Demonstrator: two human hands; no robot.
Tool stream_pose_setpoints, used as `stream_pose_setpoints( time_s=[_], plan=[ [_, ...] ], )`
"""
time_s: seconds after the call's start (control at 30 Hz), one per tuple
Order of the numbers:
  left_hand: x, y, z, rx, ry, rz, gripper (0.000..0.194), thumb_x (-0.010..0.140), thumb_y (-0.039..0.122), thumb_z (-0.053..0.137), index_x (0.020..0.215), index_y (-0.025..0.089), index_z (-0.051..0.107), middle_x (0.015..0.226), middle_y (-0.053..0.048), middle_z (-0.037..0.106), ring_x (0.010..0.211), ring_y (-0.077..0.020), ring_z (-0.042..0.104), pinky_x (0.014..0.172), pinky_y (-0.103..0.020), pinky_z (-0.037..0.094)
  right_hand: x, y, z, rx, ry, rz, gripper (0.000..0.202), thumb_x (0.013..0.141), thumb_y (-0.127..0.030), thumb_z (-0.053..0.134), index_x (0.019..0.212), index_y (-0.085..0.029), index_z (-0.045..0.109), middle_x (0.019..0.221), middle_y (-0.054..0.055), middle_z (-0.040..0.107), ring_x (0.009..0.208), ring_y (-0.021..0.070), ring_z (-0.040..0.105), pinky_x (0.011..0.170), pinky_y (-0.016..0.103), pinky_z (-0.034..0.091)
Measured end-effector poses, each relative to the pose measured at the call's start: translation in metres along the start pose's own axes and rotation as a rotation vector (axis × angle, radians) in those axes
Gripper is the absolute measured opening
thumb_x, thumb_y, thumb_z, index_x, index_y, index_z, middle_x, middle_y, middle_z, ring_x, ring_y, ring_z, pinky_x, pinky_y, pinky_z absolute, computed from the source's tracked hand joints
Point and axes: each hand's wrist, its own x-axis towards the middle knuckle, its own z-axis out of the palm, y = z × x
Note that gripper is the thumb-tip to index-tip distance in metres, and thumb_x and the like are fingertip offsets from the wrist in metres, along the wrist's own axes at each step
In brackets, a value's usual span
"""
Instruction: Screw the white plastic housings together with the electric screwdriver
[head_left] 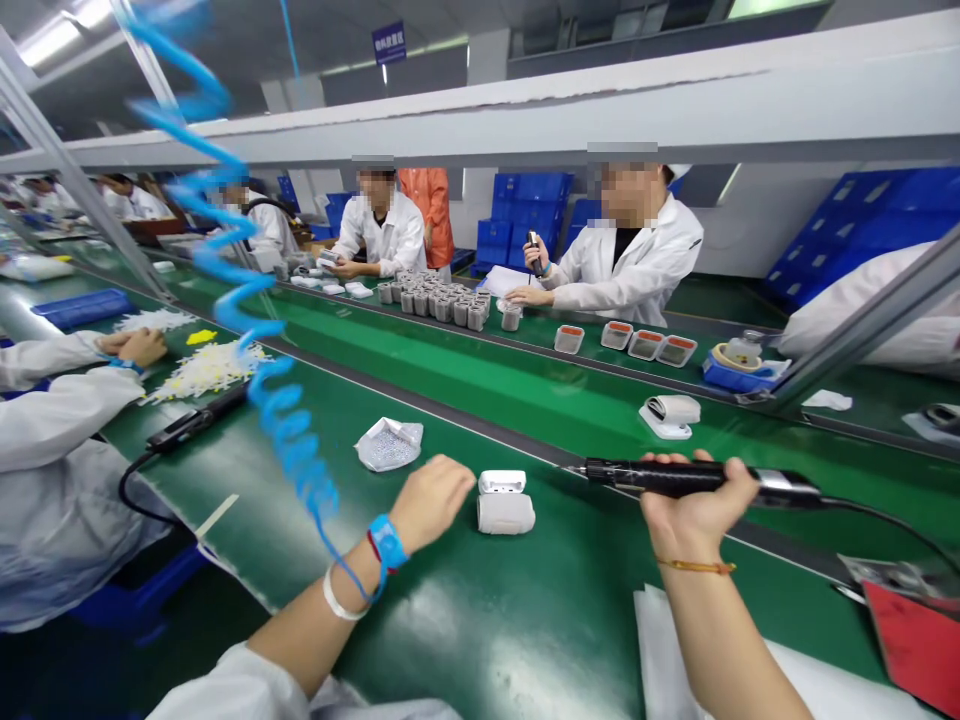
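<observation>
Near the middle of the green table, my left hand (433, 502) is closed, its fingertips bunched beside a light grey device (506, 514) with a white part (502, 482) at its top. Whatever those fingertips may hold is too small to make out. On the right, my right hand (697, 505) is wrapped round a black electric screwdriver (675, 478), held level with its tip pointing left. A clear bag of small screws (389, 444) lies beyond my left hand. A blue strap with a coiled cord is on my left wrist.
A blue coiled cord (259, 300) hangs at left. Beside a pile of white pieces (206, 370) lies another screwdriver (196, 418). A grey device on a white base (670, 416) sits on the green belt (450, 350). Co-workers sit opposite. A red sheet (915, 645) lies lower right.
</observation>
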Motion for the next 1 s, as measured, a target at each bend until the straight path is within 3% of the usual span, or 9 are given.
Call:
stream_pose_setpoints(
  time_s=[0.13,0.23,0.33,0.63,1.0],
  plan=[
    [0.006,0.049,0.024,-0.082,0.017,0.223,0.023,0.090,0.030,0.044,0.077,0.019,0.060,0.074,-0.003,0.063,0.074,-0.0161,0.055,0.068,-0.028,0.043,-0.054,-0.033,0.021,-0.074,-0.368,-0.188,0.036,0.063,-0.051,0.049,0.077,-0.019,0.055,0.056,-0.002,0.044,0.049,0.0127,0.045,0.049,0.030,0.044],
    [0.005,0.063,0.034,-0.116,0.037,0.311,0.024,0.089,0.035,0.048,0.077,0.018,0.059,0.074,-0.001,0.063,0.072,-0.0145,0.056,0.067,-0.027,0.043,-0.093,-0.042,0.028,-0.195,-0.667,-0.151,0.036,0.063,-0.050,0.056,0.083,-0.020,0.060,0.056,0.000,0.049,0.048,0.0137,0.045,0.047,0.030,0.041],
    [0.000,0.065,0.037,-0.119,0.050,0.337,0.026,0.089,0.036,0.047,0.077,0.017,0.060,0.071,-0.001,0.063,0.070,-0.0140,0.057,0.063,-0.027,0.042,-0.115,-0.038,0.030,-0.241,-0.816,-0.143,0.031,0.070,-0.046,0.054,0.087,-0.021,0.062,0.057,0.002,0.052,0.048,0.0153,0.047,0.047,0.030,0.040],
    [-0.003,0.059,0.034,-0.266,-0.011,0.338,0.027,0.091,0.034,0.044,0.078,0.016,0.061,0.072,-0.001,0.065,0.070,-0.0124,0.057,0.063,-0.024,0.042,-0.122,-0.034,0.031,-0.271,-0.876,-0.141,0.030,0.074,-0.044,0.052,0.091,-0.022,0.061,0.058,0.002,0.051,0.048,0.0146,0.047,0.046,0.029,0.040],
    [-0.007,0.055,0.036,-0.203,-0.068,0.362,0.025,0.091,0.033,0.044,0.082,0.017,0.061,0.073,-0.001,0.063,0.069,-0.0126,0.057,0.063,-0.025,0.043,-0.131,-0.028,0.029,-0.329,-0.944,-0.149,0.031,0.075,-0.047,0.054,0.093,-0.022,0.059,0.058,0.002,0.052,0.048,0.0151,0.047,0.047,0.030,0.040]
  ],
)
